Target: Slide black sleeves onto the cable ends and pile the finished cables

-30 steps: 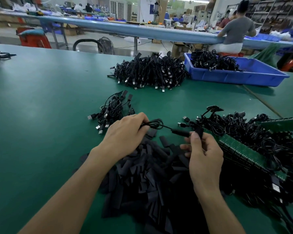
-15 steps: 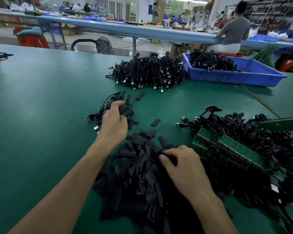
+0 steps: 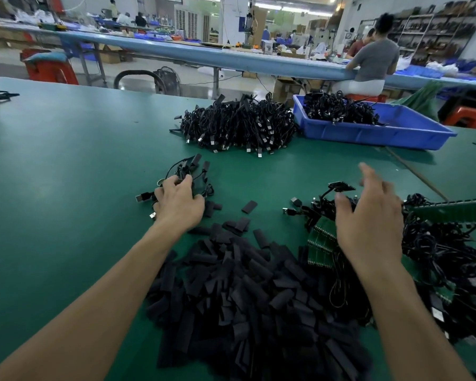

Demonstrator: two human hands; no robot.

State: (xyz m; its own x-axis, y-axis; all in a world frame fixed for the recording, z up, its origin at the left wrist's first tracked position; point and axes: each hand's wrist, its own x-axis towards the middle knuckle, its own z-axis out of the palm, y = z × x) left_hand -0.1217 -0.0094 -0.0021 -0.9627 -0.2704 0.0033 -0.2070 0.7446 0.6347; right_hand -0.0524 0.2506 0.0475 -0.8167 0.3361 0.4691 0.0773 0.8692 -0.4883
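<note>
A heap of flat black sleeves (image 3: 245, 287) lies on the green table in front of me. Beyond it to the left is a small pile of sleeved cables (image 3: 195, 171). My left hand (image 3: 179, 202) sits on that pile, its fingers curled round a coiled cable. To the right a tangle of unsleeved black cables (image 3: 437, 243) lies mixed with green circuit boards (image 3: 322, 243). Above the tangle's near edge my right hand (image 3: 368, 224) hovers, blurred, with fingers spread and holding nothing.
A large pile of black cables (image 3: 239, 125) lies at the table's far middle, next to a blue bin (image 3: 368, 133) with more cables. A few loose sleeves (image 3: 249, 207) lie between my hands. A person sits at the long bench behind.
My right hand has lifted off the sleeve heap and swung up and right over the tangled cables, opening. My left hand has stayed on the small cable pile.
</note>
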